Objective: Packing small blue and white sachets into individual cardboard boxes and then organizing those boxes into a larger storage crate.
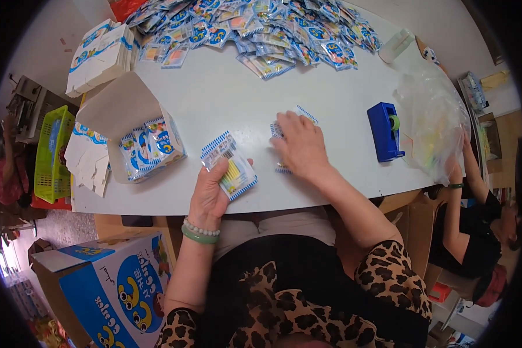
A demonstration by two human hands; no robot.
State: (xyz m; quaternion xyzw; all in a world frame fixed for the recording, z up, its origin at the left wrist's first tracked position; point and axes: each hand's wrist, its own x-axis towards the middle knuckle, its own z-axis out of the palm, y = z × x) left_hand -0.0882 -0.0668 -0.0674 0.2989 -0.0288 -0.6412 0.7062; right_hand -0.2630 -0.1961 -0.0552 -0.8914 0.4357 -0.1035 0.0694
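White tabletop opens between heaped packets and near edge, left hand gripping one packet, right hand spread over others.

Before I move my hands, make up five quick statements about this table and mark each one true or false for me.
1. The left hand holds a packet by its edge. True.
2. The right hand is inside the open box. False: it is over packets lying on the table.
3. The blue tape dispenser stands to the right of the right hand. True.
4. The large heap of packets lies along the table's near edge. False: it is at the far side.
5. A green bangle and a beaded bracelet circle the left wrist. True.
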